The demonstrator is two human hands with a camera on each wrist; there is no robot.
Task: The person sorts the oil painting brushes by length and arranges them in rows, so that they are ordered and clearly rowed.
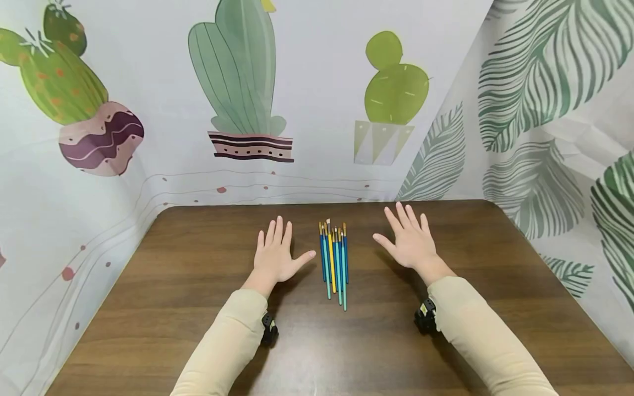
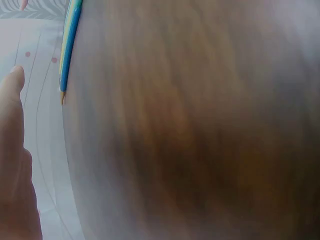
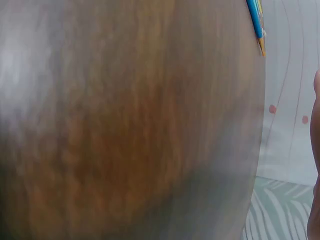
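Several paintbrushes [image 1: 331,264] with blue, teal and yellow handles lie side by side on the brown table, bristles toward the wall. Left of them is my left hand [image 1: 275,257], palm down with fingers spread and the thumb pointing at the brushes. My right hand [image 1: 409,242] is spread the same way to their right, farther from them than the left one. Neither hand holds anything. In the left wrist view, part of the left hand [image 2: 15,165] shows at the left edge, near a blue brush [image 2: 71,45]. The right wrist view catches a brush tip [image 3: 257,22] at the top.
The wooden table [image 1: 188,297] has rounded far corners. Behind it stands a white wall covering [image 1: 317,104] printed with cacti, and one with leaves [image 1: 532,93] is at the right. Small black cameras [image 1: 269,330] sit at both wrists, below beige sleeves [image 1: 225,341].
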